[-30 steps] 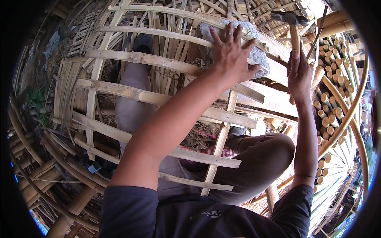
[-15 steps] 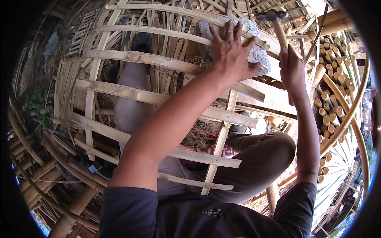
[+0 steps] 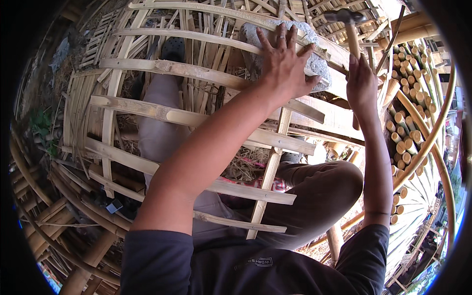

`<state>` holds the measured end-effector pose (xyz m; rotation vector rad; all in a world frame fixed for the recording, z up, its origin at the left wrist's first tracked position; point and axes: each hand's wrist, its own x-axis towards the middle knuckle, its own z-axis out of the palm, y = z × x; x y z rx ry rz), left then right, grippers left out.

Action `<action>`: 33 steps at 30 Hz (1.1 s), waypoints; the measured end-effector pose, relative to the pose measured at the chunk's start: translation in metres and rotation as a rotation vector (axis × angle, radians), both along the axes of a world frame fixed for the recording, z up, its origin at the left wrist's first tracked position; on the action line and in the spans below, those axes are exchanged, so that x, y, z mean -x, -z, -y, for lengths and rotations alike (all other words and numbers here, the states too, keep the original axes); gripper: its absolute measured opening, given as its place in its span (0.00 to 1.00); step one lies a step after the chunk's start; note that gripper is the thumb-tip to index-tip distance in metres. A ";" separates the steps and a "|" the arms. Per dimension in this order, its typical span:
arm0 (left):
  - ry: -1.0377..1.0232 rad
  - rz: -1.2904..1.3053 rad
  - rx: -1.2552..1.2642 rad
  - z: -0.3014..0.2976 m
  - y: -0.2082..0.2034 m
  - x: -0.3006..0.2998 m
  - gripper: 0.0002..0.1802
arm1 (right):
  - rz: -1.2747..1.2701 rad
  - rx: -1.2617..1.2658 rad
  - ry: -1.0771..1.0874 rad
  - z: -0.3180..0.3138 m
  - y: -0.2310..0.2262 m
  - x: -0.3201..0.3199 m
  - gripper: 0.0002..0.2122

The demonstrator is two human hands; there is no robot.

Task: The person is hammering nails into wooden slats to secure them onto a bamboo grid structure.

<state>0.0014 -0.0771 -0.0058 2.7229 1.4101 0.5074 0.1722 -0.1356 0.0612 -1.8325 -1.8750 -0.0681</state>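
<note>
Across my legs lies a frame of split bamboo slats (image 3: 142, 109), with several long strips crossing two shorter cross strips. Its far right corner rests over a grey stone block (image 3: 317, 69). My left hand (image 3: 287, 64) lies palm down on the far slats above the stone, fingers spread. To its right, my right hand (image 3: 362, 83) is wrapped round the wooden handle of a hammer (image 3: 353, 42). The dark hammer head points away from me, raised beside the frame's far right corner and apart from the slats. Whatever lies beneath my left palm is hidden.
A wooden plank (image 3: 339, 120) sits under the frame's right side. Stacked bamboo poles (image 3: 408, 142) show their cut ends at right. Loose bamboo strips (image 3: 216, 54) cover the ground beyond, and more poles (image 3: 93, 255) lie at lower left. My bent knee (image 3: 339, 182) is close to the frame.
The hammer and my right hand have shifted slightly to the right relative to the stone. My left hand stays spread on the slats. The whole view has moved a little.
</note>
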 end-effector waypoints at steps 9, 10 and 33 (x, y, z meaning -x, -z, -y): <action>-0.008 -0.009 0.015 0.000 -0.002 0.003 0.42 | 0.002 0.084 -0.113 -0.002 0.011 0.002 0.10; -0.002 0.002 0.006 0.001 -0.001 0.003 0.42 | 0.060 0.058 -0.110 -0.001 0.007 -0.001 0.10; -0.028 -0.040 0.026 0.004 -0.004 0.003 0.42 | -0.168 0.122 0.062 0.006 -0.017 0.014 0.14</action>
